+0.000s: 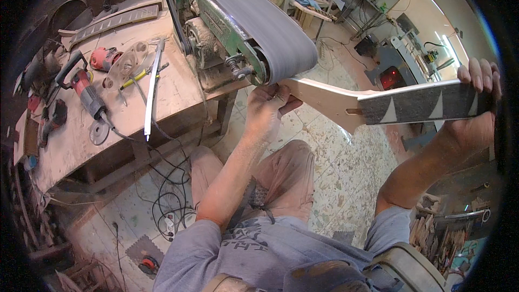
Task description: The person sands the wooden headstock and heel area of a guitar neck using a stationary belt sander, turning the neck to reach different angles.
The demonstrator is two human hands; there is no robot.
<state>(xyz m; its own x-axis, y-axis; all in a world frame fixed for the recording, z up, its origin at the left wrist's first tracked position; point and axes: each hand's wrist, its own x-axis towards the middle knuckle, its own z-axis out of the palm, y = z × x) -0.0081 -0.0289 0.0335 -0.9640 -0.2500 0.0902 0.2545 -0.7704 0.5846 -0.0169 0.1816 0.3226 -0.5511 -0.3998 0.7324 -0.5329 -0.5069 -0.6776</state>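
A guitar neck (324, 99) stretches between my two hands, its bare wooden headstock toward the left and its dark fretboard with pale triangular inlays toward the right. My left hand (266, 109) pinches the headstock's end, just under the front roller of a green belt sander (254, 19). The headstock's upper edge lies right at the grey belt; whether they touch, I cannot tell. At the far right, my right hand (478, 89) wraps round the other end of the neck, fingers over the top edge. The belt looks smeared, as if running.
On the dusty workbench (70, 154) lie a red angle grinder (86, 89), a metal caliper (155, 84), clear templates (125, 67) and another fretted neck (113, 26). Black cables (170, 194) coil on the tiled floor. Wood offcuts (427, 238) stand at lower right.
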